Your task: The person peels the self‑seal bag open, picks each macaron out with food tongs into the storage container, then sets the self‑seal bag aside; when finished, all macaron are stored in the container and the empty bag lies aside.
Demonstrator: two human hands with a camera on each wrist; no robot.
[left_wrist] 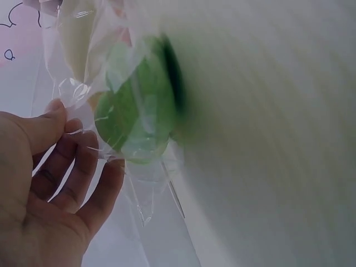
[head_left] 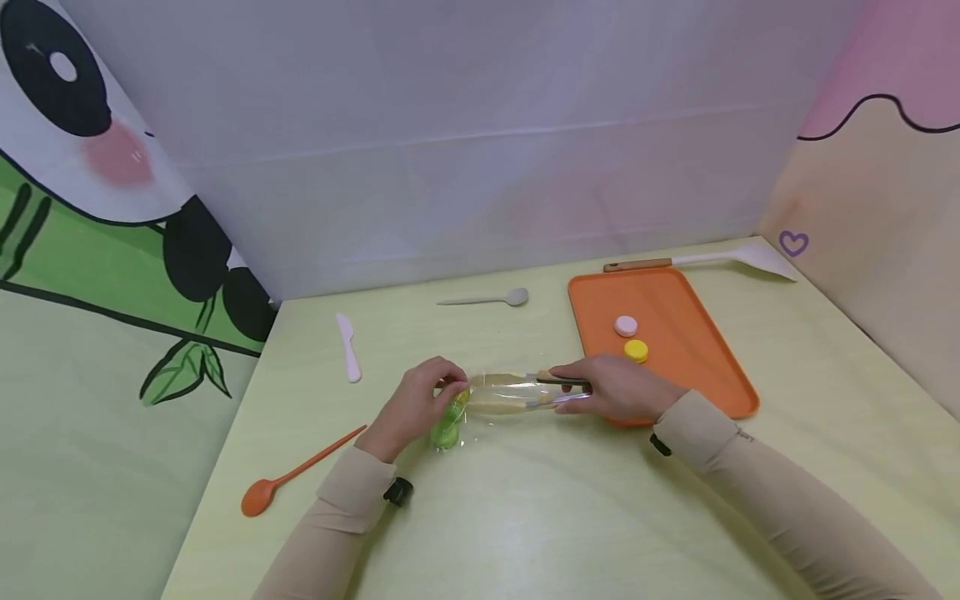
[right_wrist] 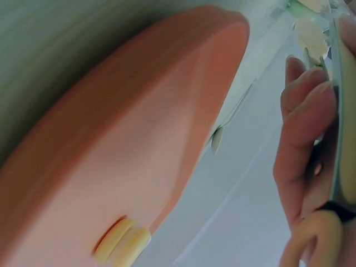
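Note:
My left hand [head_left: 416, 404] pinches the edge of a clear plastic bag [left_wrist: 72, 92] between thumb and fingers. Through the film I see green, rounded pieces [head_left: 447, 429]; in the left wrist view they hang just above the tabletop. A pair of tongs [head_left: 551, 402] lies in the grip of my right hand [head_left: 622, 387], its two arms spread apart. The tongs' cream-coloured tips [head_left: 495, 407] point left toward the bag, with clear film around them. Whether they are inside it or behind it, I cannot tell. The right wrist view shows the tongs' metal arm [right_wrist: 337, 128] against the fingers.
An orange tray [head_left: 667, 308] beside my right hand bears a pink round piece [head_left: 626, 326] and a yellow one [head_left: 636, 351]. Behind it lies a white spatula [head_left: 712, 257]. A grey spoon [head_left: 483, 299], a pink knife [head_left: 348, 348] and an orange spoon [head_left: 281, 479] lie across the table.

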